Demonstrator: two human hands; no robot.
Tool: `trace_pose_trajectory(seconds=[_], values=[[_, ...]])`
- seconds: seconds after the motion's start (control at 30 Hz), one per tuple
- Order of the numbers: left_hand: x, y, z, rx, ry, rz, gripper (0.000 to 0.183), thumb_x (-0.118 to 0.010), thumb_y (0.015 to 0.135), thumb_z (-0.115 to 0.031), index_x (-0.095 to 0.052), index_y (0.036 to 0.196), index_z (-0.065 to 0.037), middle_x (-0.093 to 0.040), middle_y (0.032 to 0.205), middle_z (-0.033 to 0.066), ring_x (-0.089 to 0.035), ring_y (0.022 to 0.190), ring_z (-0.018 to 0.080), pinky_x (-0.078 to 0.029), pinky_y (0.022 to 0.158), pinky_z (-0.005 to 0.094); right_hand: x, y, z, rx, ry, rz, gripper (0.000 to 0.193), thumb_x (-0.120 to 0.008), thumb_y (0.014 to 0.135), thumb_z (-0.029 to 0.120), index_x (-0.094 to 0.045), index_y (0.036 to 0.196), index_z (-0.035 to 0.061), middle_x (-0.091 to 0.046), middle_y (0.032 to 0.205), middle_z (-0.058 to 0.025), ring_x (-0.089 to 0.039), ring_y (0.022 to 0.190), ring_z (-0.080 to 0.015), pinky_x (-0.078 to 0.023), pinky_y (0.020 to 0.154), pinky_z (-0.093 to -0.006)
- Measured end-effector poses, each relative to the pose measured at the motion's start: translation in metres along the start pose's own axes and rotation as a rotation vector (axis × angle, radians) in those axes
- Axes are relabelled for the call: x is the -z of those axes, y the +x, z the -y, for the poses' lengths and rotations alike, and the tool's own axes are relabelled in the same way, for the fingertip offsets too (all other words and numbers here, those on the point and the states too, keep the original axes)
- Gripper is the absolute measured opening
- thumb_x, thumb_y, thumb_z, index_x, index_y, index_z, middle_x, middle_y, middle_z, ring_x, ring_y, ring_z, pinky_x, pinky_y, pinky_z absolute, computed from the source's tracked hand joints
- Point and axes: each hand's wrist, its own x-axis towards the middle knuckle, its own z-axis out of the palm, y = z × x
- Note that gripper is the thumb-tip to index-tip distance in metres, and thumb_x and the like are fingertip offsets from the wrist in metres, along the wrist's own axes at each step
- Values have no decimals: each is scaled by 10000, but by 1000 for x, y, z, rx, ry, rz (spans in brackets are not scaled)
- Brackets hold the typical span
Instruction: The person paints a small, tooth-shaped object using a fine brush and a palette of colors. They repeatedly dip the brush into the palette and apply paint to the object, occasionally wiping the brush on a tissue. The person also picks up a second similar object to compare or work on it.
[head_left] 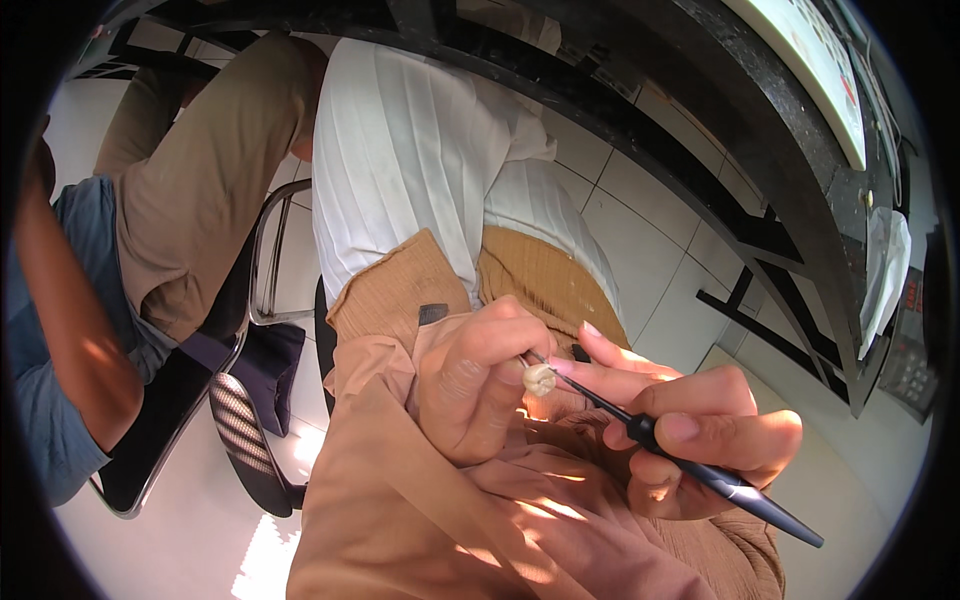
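My left hand is closed, pinching a small cream-coloured piece shaped like a molar tooth between thumb and fingers. My right hand grips a slim tool with a dark, tapered handle, much as one holds a pen. Its thin dark shaft slants up and left, and the fine point lies at the tooth-shaped piece, close to my left fingertips. Whether the tip touches the piece, I cannot tell. Both hands are held together above my lap, over brown cloth.
A black-framed table runs along the far and right side, with a white board and a crumpled white tissue at its edge. On the left another person sits in beige trousers, beside a metal-framed chair.
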Motion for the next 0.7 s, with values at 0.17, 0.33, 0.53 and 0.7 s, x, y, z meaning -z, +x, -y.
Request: trace_pose_trajectory(seconds=[0.17, 0.33, 0.53, 0.7], values=[[-2, 1, 0, 2, 1, -7, 177, -417, 933, -132, -492, 996, 15, -527, 735, 102, -457, 560, 154, -360, 500, 266, 5, 5, -3, 46, 11, 70, 219, -544, 828, -17, -360, 943, -51, -460, 729, -177, -625, 757, -433, -399, 814, -652], [-3, -1, 1, 15, 19, -37, 183, -416, 934, -136, -495, 990, 20, -522, 730, 103, -450, 555, 151, -357, 496, 262, 2, 1, -6, 53, 43, 10, 253, -572, 808, -14, -352, 928, -50, -454, 714, -189, -623, 739, -447, -392, 804, -665], [-6, 2, 3, -17, -1, -66, 164, -419, 924, -100, -496, 992, 28, -524, 737, 108, -445, 544, 150, -354, 485, 259, 2, -1, -8, 87, 75, -28, 271, -585, 792, -19, -352, 928, -47, -462, 724, -203, -625, 732, -437, -384, 812, -670], [4, 4, 1, 38, 2, -15, 127, -426, 904, -30, -494, 986, 40, -524, 750, 113, -454, 549, 136, -368, 484, 241, 3, 4, -10, 36, 78, 25, 266, -576, 804, -2, -349, 936, -46, -466, 745, -204, -616, 761, -453, -390, 821, -658]])
